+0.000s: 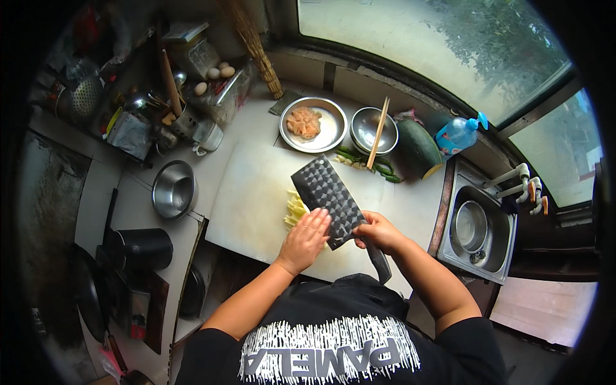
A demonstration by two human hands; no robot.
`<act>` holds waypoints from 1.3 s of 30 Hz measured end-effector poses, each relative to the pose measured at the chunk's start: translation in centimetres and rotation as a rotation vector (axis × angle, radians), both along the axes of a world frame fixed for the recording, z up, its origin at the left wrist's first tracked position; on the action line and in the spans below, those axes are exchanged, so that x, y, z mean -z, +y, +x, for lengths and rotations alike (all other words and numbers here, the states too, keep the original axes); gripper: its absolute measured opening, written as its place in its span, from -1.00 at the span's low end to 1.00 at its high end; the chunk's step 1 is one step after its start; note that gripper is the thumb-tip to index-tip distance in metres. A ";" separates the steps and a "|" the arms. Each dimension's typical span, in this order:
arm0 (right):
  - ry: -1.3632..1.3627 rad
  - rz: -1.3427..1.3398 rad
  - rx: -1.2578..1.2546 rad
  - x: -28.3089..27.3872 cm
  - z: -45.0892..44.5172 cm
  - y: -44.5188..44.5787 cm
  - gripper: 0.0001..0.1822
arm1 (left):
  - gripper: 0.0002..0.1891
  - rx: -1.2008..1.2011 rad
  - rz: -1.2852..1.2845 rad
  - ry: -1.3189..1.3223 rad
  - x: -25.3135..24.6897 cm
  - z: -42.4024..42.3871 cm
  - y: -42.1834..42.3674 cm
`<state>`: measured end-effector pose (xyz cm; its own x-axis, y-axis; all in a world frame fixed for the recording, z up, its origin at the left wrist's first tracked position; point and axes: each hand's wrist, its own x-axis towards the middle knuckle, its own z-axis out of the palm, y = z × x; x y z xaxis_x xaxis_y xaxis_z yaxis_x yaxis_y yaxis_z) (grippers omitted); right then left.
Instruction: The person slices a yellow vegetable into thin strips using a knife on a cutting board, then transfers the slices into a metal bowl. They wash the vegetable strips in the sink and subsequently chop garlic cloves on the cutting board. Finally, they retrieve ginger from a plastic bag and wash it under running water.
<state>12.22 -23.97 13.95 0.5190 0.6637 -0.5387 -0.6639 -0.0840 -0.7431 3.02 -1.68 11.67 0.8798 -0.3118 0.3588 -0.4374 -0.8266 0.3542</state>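
My right hand (380, 232) grips a black cleaver (329, 197) where the handle meets the blade. The broad blade has a faceted pattern and slants up to the left above a large white cutting board (245, 192). My left hand (308, 238) is flat, fingers stretched out, its fingertips at the lower left side of the blade. Pale green cut vegetable strips (294, 210) lie on the board beyond my left hand, partly hidden by the hand and the blade. Whether my left fingers touch the blade cannot be made out.
Behind the board stand a steel plate of sliced raw meat (303, 123), nested steel bowls (364, 126) with chopsticks (378, 132) across, green peppers (385, 169) and a cut winter melon (417, 147). A sink (505, 240) is at right. Left are a steel basin (168, 192) and a black pot (144, 248).
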 end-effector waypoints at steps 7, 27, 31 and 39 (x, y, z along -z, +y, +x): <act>0.095 0.071 0.078 0.3 -0.7 -4.6 -0.73 | -0.60 -0.141 0.029 0.035 1.5 -2.5 1.8; -1.796 -0.866 -0.411 -3.1 -7.6 -1.0 -0.76 | -0.21 0.442 0.140 0.180 -3.3 1.8 -2.3; -1.773 -0.885 -0.456 -2.9 -8.5 -0.5 -0.77 | -0.16 0.541 0.116 0.242 -1.4 2.4 -0.8; -1.648 -1.103 -0.460 -4.4 -10.3 1.3 -0.87 | -0.23 0.516 0.123 0.409 2.1 4.9 2.7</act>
